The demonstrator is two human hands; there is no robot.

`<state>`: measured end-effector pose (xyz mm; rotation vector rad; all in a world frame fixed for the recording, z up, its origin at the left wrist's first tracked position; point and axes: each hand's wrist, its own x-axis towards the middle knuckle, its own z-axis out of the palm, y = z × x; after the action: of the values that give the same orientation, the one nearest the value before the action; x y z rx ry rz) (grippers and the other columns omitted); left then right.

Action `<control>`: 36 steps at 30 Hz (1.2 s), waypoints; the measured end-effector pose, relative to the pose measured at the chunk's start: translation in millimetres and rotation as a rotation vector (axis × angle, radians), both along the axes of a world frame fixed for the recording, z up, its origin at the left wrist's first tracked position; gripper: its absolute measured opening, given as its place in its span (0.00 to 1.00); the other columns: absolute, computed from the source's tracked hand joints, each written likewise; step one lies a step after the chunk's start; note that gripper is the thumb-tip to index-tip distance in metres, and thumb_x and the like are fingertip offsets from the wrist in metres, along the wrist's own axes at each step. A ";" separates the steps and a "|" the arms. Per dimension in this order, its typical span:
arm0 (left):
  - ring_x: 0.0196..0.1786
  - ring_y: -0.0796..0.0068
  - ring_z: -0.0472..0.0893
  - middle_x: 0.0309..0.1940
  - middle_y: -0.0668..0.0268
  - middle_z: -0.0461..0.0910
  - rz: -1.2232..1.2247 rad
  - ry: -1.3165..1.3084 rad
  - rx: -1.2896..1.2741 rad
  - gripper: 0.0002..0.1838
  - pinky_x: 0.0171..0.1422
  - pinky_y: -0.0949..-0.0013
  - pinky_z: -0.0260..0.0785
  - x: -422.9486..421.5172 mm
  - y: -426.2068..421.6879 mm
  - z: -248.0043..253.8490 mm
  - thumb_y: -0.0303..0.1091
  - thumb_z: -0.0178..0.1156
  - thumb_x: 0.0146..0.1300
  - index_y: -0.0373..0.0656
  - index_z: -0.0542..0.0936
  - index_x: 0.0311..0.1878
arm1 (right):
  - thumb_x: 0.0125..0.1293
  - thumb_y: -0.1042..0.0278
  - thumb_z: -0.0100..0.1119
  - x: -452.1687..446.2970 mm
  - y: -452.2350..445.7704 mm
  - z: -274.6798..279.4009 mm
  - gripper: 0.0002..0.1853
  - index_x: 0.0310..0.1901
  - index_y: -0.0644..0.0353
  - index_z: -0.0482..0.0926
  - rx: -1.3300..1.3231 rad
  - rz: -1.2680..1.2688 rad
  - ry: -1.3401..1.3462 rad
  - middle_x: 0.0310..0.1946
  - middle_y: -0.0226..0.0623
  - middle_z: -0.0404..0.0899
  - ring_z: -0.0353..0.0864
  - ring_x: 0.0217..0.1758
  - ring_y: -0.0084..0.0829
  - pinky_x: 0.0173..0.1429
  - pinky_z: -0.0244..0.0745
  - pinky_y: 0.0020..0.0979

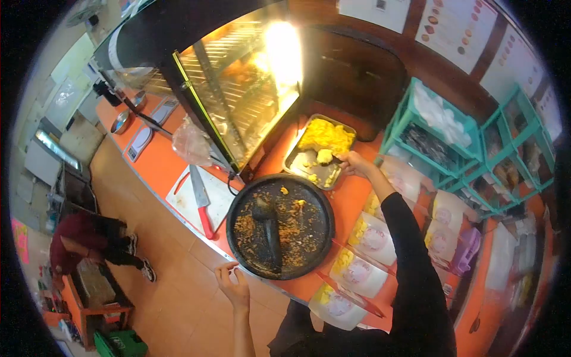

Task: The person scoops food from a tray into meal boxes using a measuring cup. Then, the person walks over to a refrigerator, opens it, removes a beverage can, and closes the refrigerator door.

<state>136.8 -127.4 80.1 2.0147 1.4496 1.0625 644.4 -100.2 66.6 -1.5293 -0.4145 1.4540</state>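
My right hand (355, 164) is closed at the right side of a metal tray (292, 165) of yellow food (324, 135). Its fingers pinch something I cannot make out, beside a yellow lump in the tray. Nearer to me, a round dark stone mortar (234, 205) holds brown crumbs, a few yellow bits and a dark pestle (272, 238). My left hand (233, 284) hovers by the mortar's lower left edge, thumb and fingers curled towards each other; what it holds, if anything, is too small to name. Open paper boxes (372, 238) with yellow food stand right of the mortar.
A knife (202, 199) with a red handle lies on a white board (219, 191). Behind stands a lit glass cabinet (238, 77). Green baskets (410, 110) are at the right, with a purple object (467, 253) nearer. Another person (80, 241) bends at the far left.
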 end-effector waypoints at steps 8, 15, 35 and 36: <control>0.39 0.71 0.73 0.35 0.63 0.74 -0.188 -0.152 0.003 0.05 0.47 0.69 0.66 75.0 -25.6 52.2 0.19 0.55 0.60 0.36 0.77 0.38 | 0.73 0.64 0.46 0.0 -134.2 113.0 0.12 0.30 0.53 0.67 0.277 0.080 0.073 0.18 0.17 0.56 0.50 0.17 0.11 0.19 0.46 0.17; 0.40 0.73 0.75 0.38 0.62 0.77 -0.687 -0.392 -0.261 0.05 0.47 0.69 0.67 181.1 -134.5 101.4 0.24 0.56 0.65 0.37 0.77 0.43 | 0.70 0.64 0.52 -3.3 -364.1 168.5 0.08 0.35 0.57 0.72 0.059 -0.004 0.104 0.18 0.18 0.57 0.53 0.17 0.12 0.20 0.46 0.18; 0.65 0.57 0.70 0.54 0.57 0.74 -1.448 0.429 0.275 0.22 0.69 0.52 0.61 217.7 -373.4 -10.9 0.32 0.54 0.57 0.42 0.74 0.57 | 0.72 0.64 0.50 -59.9 -547.0 80.2 0.17 0.58 0.61 0.71 -0.126 -0.165 0.403 0.19 0.20 0.57 0.53 0.19 0.13 0.20 0.48 0.18; 0.63 0.57 0.72 0.51 0.58 0.74 -1.417 0.388 0.286 0.19 0.68 0.53 0.62 214.8 -374.2 -15.5 0.32 0.54 0.57 0.42 0.74 0.53 | 0.72 0.64 0.50 -60.7 -544.9 66.2 0.16 0.58 0.60 0.71 -0.138 -0.191 0.406 0.18 0.20 0.57 0.54 0.18 0.13 0.20 0.48 0.18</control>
<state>351.6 -501.6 64.7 2.6739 -0.2668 0.2214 583.6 -645.1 132.8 -1.2940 0.0741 1.6156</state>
